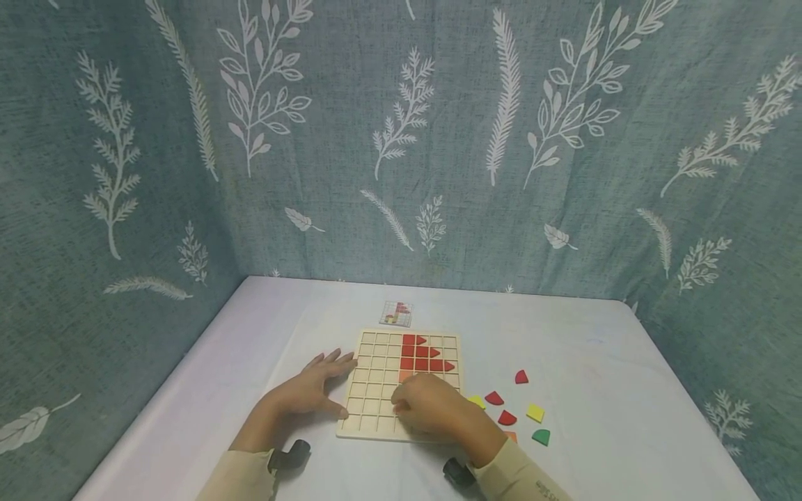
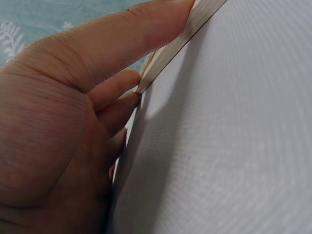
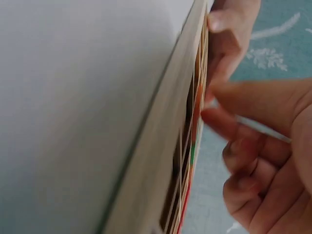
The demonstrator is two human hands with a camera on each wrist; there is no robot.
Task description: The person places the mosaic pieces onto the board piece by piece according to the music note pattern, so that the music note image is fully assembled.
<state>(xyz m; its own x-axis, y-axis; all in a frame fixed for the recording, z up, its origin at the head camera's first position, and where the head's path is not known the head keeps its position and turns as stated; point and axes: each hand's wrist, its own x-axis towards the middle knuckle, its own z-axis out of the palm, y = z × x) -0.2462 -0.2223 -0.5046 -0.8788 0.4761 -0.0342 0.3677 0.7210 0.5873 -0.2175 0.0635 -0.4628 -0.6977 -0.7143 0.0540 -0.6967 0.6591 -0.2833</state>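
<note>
A pale wooden grid board [image 1: 370, 407] lies on the table, with red squares and pointed red pieces [image 1: 422, 352] in its upper right cells. Below them an orange tile [image 1: 406, 376] shows beside my right hand [image 1: 432, 403]. That hand is over the board's lower right, thumb and forefinger tips close together at the orange strip [image 3: 197, 117], other fingers curled. Whether a piece is between the tips is unclear. My left hand [image 1: 310, 390] spreads along the board's left side, thumb [image 2: 161, 24] on its edge. A green strip [image 3: 192, 153] also shows in the board.
A small pattern card [image 1: 397, 314] lies behind the board. Loose pieces are scattered to its right: red quarter rounds [image 1: 507, 417], a yellow square [image 1: 535, 412] and a green quarter round [image 1: 541, 437]. Patterned curtains [image 1: 401, 139] stand behind the white table.
</note>
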